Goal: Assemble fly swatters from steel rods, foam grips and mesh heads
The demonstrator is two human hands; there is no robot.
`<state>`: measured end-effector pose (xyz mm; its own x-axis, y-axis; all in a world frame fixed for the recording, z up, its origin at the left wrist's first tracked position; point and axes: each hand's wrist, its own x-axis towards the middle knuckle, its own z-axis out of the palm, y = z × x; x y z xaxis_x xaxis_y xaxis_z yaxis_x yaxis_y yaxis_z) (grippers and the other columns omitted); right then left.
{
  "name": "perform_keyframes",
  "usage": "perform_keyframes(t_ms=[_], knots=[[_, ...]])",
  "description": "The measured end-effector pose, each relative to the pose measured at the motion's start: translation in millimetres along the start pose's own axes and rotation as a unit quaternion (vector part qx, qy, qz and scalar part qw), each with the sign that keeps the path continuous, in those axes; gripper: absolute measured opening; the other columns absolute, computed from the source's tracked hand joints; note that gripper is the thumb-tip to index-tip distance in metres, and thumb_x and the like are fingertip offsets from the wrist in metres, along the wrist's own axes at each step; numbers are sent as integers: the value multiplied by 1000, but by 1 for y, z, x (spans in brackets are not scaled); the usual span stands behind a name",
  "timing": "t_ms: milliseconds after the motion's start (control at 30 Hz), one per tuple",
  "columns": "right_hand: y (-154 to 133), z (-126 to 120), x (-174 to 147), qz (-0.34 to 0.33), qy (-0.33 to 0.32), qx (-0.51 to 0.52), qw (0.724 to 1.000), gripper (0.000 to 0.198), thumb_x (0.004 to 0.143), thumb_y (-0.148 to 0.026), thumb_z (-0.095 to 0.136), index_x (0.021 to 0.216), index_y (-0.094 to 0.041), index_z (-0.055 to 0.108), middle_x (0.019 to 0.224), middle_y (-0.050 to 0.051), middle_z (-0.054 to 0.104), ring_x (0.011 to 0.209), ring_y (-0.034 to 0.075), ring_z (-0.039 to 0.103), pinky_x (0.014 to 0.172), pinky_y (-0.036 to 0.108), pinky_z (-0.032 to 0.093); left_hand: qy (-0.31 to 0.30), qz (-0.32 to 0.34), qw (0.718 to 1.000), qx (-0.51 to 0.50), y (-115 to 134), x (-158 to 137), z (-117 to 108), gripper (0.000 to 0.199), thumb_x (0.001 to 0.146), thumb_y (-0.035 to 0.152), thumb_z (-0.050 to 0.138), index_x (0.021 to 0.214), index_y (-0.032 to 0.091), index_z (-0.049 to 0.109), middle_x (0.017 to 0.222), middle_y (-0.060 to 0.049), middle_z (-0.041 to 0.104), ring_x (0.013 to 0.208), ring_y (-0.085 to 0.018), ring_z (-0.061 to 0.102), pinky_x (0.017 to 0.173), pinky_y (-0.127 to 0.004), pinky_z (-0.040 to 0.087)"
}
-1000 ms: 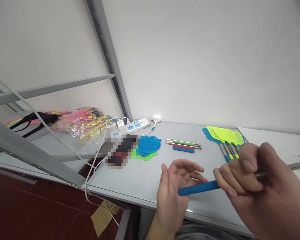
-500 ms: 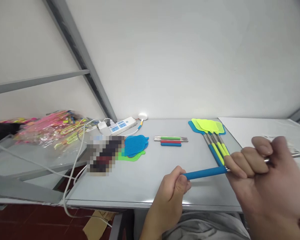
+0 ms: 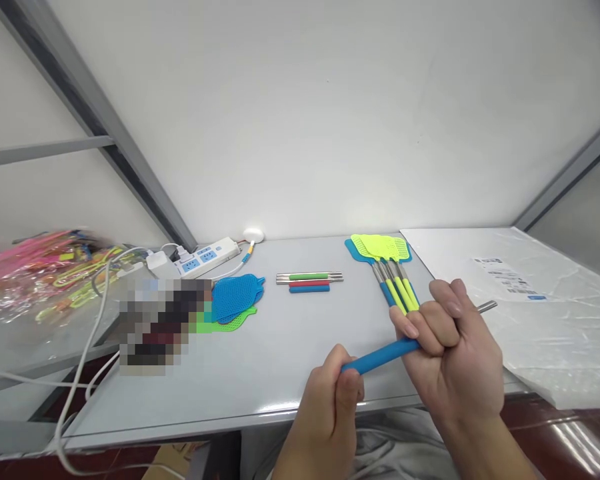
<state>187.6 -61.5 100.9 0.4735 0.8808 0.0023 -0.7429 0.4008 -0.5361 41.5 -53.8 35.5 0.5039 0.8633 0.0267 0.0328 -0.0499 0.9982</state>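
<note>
1 blue-sleeved rod (image 3: pixel 380 357) in left hand (image 3: pixel 327 403) and right hand (image 3: pixel 455 360) (both closed)

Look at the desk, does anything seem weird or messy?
Two things: a white cable droops below the near left corner of the desk, which looks untidy, and blocky squares beside the blue swatter heads hide whatever is there. I see no spill.

Left hand (image 3: pixel 326 403) clenched low; right hand (image 3: pixel 457 367) palm turned upward, fingers (image 3: pixel 433 327) curled in, forearms apart
</note>
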Motion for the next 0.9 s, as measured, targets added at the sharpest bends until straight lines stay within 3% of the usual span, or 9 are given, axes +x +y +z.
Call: perform_keyframes(t_ms=[333,500,700,900], knots=[[6,-1,2,22,-21,0,1000,33,98,-33,53,69,-22,40,51,-13,7,42,6,4,60,23,45,24,13,999,29,7,-1,-3,47,97,62,28,74,22,38,63,4,35,55,-13,30,54,-28,23],[1,-6,14,33,-6,23,999,29,95,-30,57,72,-22,43,53,-12,9,43,7,7,51,18,41,-26,88,988,121,9,5,-15,38,101,48,32,77,21,44,70,1,43,63,-14,39,60,-29,27],[-1,-8,22,52,-1,32,998,27,90,-23,64,73,-22,44,54,-11,9,44,7,8,48,15,40,25,164,976,140,6,4,-26,18,100,30,40,88,21,49,79,-1,50,68,-15,45,64,-27,33],[8,1,19,95,27,56,993,26,97,-25,53,72,-19,46,54,-12,8,43,6,7,45,16,39,20,226,957,183,4,1,-30,16,93,22,49,78,21,44,68,2,44,61,-13,43,59,-27,29]])
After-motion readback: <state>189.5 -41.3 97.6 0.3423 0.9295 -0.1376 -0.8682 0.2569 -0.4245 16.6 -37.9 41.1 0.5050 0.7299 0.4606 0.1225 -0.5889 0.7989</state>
